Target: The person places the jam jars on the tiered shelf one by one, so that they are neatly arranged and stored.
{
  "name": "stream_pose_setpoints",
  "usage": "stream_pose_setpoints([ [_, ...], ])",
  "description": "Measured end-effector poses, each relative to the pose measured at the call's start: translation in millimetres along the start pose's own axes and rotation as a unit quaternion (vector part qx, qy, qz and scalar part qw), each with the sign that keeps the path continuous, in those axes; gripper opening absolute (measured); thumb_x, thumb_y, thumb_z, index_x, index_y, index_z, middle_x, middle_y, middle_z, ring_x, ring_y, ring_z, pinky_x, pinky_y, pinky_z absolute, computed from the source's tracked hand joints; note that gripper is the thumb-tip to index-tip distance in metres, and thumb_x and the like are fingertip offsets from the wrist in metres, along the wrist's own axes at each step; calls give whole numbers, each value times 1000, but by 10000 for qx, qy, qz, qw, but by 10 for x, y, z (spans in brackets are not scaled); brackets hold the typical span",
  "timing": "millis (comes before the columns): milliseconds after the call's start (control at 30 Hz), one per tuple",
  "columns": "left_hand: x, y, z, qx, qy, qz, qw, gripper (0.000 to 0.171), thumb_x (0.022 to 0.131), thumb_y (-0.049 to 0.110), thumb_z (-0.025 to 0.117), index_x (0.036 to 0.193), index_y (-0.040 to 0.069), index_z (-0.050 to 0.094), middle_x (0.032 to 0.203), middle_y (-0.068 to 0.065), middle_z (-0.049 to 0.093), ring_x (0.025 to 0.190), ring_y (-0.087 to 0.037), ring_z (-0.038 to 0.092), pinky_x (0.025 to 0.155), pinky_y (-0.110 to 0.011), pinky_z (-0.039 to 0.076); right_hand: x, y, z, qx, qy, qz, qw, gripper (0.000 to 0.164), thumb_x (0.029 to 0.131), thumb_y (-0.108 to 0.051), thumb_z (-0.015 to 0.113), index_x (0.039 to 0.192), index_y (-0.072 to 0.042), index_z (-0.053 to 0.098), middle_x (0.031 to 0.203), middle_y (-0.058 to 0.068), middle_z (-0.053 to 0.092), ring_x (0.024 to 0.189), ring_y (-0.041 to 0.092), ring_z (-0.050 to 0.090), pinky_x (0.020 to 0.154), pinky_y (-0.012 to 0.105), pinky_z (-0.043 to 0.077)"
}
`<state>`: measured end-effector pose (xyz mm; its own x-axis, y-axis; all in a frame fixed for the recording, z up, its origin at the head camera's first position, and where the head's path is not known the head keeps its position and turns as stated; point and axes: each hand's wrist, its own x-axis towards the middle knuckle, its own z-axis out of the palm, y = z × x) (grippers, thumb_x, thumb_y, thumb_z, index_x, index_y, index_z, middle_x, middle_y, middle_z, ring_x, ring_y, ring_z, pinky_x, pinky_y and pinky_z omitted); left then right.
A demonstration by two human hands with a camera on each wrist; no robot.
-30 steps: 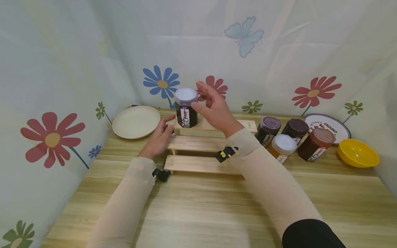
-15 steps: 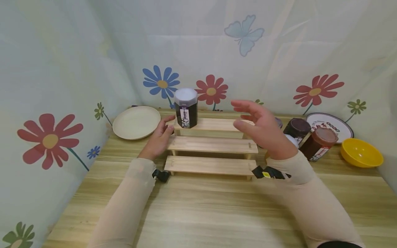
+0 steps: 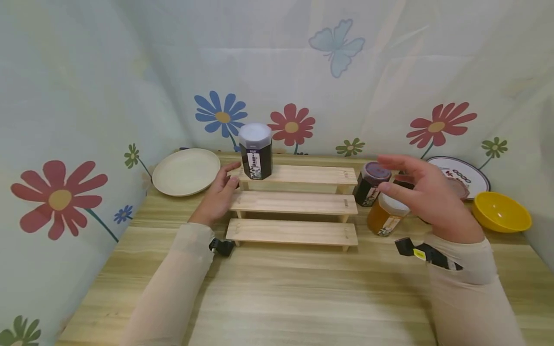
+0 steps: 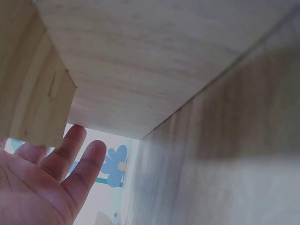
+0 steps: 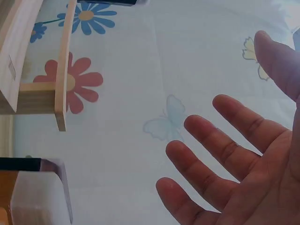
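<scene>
A dark jar with a white lid [image 3: 256, 153] stands upright at the left end of the top step of a three-tier wooden rack [image 3: 294, 202]. My left hand [image 3: 218, 194] rests at the rack's left end, fingers fairly straight; in the left wrist view its fingers [image 4: 89, 164] reach up past the wood. My right hand [image 3: 433, 197] is spread above the jars on the right and holds nothing. Below its fingers are an amber jar with a white lid [image 3: 384, 218] and a dark jar with a purple lid [image 3: 368, 185]. The hand mostly hides two more jars.
A cream plate [image 3: 186, 172] lies at the back left. On the right are a yellow bowl [image 3: 501, 211] and, leaning behind it, a white patterned plate [image 3: 472, 175]. A flowered curtain [image 3: 277, 72] closes off the back of the table [image 3: 277, 288].
My right hand has left the white-lidded dark jar on the top step and moved right, over the other jars. The left hand has stayed at the rack's end.
</scene>
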<state>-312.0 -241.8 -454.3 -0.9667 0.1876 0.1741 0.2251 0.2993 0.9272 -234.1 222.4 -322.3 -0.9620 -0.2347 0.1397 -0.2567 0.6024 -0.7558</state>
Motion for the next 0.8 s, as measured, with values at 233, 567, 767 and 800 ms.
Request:
stream_pose_setpoints([
  [233,8,-25,-12,-64,-2,-17,10000,47,116,29,36,163,23,32,170,-12,30,150,-44,41,124,-58,30,-41,81,-199,-1039,-290,-28,9942,63,98,-31,78,155,-18,53,154,14,56,134,43,53,108,65,44],
  [567,21,-58,12,-69,-20,24,10000,47,116,30,37,163,21,32,173,-6,27,151,-42,39,127,-56,27,-59,195,-277,-1909,-937,390,9764,84,88,-50,84,157,-16,50,148,27,56,119,44,60,82,43,55],
  [767,30,-74,-3,-107,-14,130,9999,46,117,29,36,162,20,32,173,-4,26,151,-43,40,125,-57,29,30,296,-270,-2658,-1007,372,9580,89,83,-55,87,153,-14,53,135,31,64,117,46,62,83,56,53],
  [800,32,-71,-5,-102,-13,138,9999,47,117,28,36,162,20,32,173,-5,26,151,-43,39,125,-57,29,44,310,-273,-2748,-1013,369,9554,88,83,-55,87,153,-13,54,134,30,65,116,45,63,82,55,53],
])
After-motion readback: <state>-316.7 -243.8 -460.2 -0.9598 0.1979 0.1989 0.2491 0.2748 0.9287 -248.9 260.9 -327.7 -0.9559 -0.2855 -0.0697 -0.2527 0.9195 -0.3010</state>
